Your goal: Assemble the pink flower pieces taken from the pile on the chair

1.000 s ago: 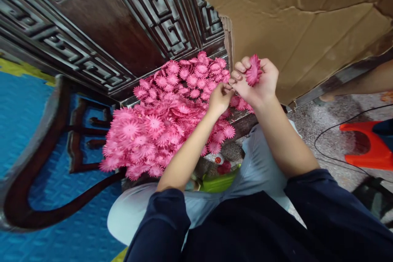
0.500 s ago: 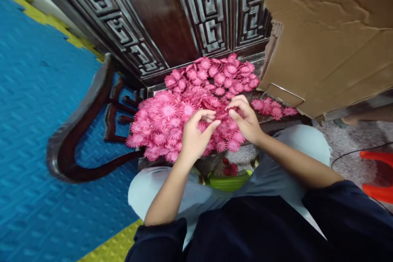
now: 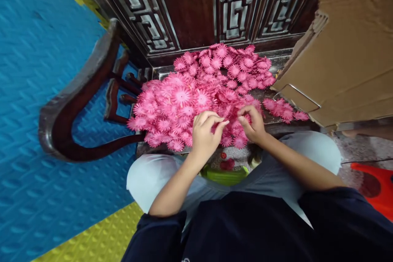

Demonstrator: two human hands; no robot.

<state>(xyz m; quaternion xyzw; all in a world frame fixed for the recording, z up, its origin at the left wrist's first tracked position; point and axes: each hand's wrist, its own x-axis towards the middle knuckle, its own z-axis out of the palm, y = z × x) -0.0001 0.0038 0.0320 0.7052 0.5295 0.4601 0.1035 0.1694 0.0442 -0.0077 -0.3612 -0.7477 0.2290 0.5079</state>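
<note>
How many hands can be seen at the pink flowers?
2: the left hand at the front of the pink flowers and the right hand beside it, nearer the cardboard. No others show.

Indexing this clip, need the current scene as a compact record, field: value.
left hand: over the pile's front edge, thumb and fingertips close together; anything pinched is too small to tell
right hand: facing the left, fingers curled toward thumb; hold unclear
main pile: pink flowers heaped on dark wood
side cluster: a few pink flowers, to the right
right: cardboard with a metal loop at its lower part
left: curved wooden armrest
between knees: green object
</note>
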